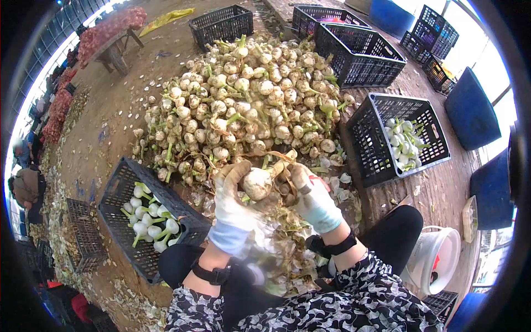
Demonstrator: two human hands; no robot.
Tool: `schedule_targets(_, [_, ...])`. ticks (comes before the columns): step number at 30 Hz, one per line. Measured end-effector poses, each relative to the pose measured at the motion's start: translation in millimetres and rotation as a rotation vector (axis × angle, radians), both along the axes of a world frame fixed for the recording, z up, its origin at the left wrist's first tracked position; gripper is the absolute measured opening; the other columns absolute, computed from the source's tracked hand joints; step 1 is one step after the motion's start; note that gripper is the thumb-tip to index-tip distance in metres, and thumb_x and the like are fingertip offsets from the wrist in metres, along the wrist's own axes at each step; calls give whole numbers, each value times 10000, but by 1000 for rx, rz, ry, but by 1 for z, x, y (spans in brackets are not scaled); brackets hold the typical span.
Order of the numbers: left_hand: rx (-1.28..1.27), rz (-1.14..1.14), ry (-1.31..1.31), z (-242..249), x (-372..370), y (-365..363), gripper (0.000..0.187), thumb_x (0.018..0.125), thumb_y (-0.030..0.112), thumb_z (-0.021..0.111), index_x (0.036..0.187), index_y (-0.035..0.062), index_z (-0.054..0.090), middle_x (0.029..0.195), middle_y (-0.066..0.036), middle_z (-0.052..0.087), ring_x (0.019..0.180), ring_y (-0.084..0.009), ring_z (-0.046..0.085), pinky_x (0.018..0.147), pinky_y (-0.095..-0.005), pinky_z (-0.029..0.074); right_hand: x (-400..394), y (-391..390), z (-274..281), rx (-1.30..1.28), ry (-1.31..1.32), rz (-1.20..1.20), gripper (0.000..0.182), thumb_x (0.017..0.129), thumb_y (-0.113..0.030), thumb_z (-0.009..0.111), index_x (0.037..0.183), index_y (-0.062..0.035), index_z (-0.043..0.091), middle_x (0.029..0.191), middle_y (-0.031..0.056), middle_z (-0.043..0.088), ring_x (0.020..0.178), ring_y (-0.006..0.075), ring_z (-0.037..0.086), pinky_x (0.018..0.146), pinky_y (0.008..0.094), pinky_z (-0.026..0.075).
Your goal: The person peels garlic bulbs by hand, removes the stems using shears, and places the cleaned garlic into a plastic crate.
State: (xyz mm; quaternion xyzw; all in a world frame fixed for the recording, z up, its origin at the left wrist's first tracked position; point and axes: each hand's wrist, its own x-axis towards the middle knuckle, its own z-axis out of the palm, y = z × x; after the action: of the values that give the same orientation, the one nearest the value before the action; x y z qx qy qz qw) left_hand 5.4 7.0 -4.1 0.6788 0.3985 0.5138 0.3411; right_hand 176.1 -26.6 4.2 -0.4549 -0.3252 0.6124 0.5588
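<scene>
head view: a soil-stained bulb held between two gloved hands

the bulb (258,183) is up in front of the person's knees, just before the near edge of a big heap (238,105) of similar unpeeled bulbs. the left hand (229,191), in a pale glove with dirty fingers, is curled round the bulb's side. the right hand (310,191) is bent beside it, next to the stem and loose brown skin (282,163); whether its fingers are clamped on them, i cannot tell. a bit of red shows at that hand, too small to name.

my judgement on handling: light enough for one hand, firm in the body, with outer skin dry, papery and quick to tear. any skin that works loose could slide under a glove, so the round body is the sure hold and the stem a secondary one. a hard squeeze or knock might bruise it.

a black crate (191,213) with clean white bulbs (148,216) stands on the person's left, another crate (368,157) on the right.
</scene>
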Motion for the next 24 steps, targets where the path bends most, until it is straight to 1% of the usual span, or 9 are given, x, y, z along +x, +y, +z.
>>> schedule_targets(1, [272, 41, 228, -1, -2, 1, 813, 568, 266, 897, 1218, 8, 482, 1164, -113, 480, 1055, -237, 538, 881, -313, 510, -5, -2, 4, -57, -7, 16, 441, 896, -437, 559, 1062, -31, 513, 797, 11, 548, 633, 65, 485, 565, 218, 411])
schedule_targets(3, [317, 44, 267, 3, -3, -2, 801, 553, 239, 899, 1206, 25, 488, 1154, -115, 475, 1045, -251, 535, 872, -330, 506, -11, -4, 27, -79, -368, 60, 435, 894, -398, 591, 1093, -19, 509, 762, -7, 555, 643, 61, 489, 593, 221, 424])
schedule_targets(5, [418, 68, 349, 9, -4, -3, 784, 522, 185, 903, 1181, 58, 499, 1136, -120, 466, 1025, -279, 530, 854, -364, 500, -23, 6, -17, 121, -101, -56, 368, 898, -321, 611, 1074, -11, 519, 805, -14, 579, 697, 54, 506, 625, 228, 436])
schedule_targets(8, [429, 89, 314, 7, -4, -3, 769, 507, 151, 900, 1160, 68, 503, 1129, -116, 467, 1015, -284, 528, 839, -378, 495, -25, 7, 0, 128, -6, -25, 312, 894, -265, 625, 1050, -7, 541, 836, -22, 591, 744, 48, 517, 652, 232, 441])
schedule_targets(16, [351, 95, 208, 2, -5, -4, 742, 513, 136, 903, 1125, 28, 498, 1131, -128, 477, 992, -252, 555, 812, -338, 527, -11, 2, 15, 0, -82, 122, 325, 865, -272, 647, 1037, -9, 566, 830, -11, 596, 652, 44, 520, 562, 208, 430])
schedule_targets(19, [362, 46, 213, 9, -6, -7, 689, 598, 126, 865, 1168, 11, 495, 1147, -127, 494, 1008, -244, 566, 837, -334, 525, -9, 2, 10, -58, -10, 126, 316, 865, -234, 645, 1063, 0, 569, 848, 8, 610, 658, 59, 529, 581, 210, 440])
schedule_targets(21, [-428, -145, -488, 8, -2, -14, 640, 691, 111, 811, 1232, 6, 484, 1174, -116, 523, 1027, -228, 573, 843, -333, 525, -15, 2, 0, 197, -141, 16, 268, 860, -144, 638, 1072, 8, 580, 868, 20, 624, 705, 83, 553, 640, 224, 459])
schedule_targets(22, [-504, -207, -551, 8, -6, -13, 598, 781, 158, 748, 1284, 7, 462, 1157, -104, 566, 999, -206, 594, 827, -338, 530, -17, 3, -5, 264, -299, -24, 226, 847, -63, 625, 1058, 11, 594, 889, 23, 633, 767, 96, 567, 693, 237, 467])
schedule_targets(24, [-638, -225, -653, -2, -8, -8, 564, 815, 214, 716, 1278, 6, 471, 1127, -98, 588, 972, -193, 604, 812, -334, 532, -14, 4, -17, 307, -441, -47, 219, 844, -55, 625, 1053, 8, 598, 895, 17, 631, 782, 92, 567, 699, 239, 468])
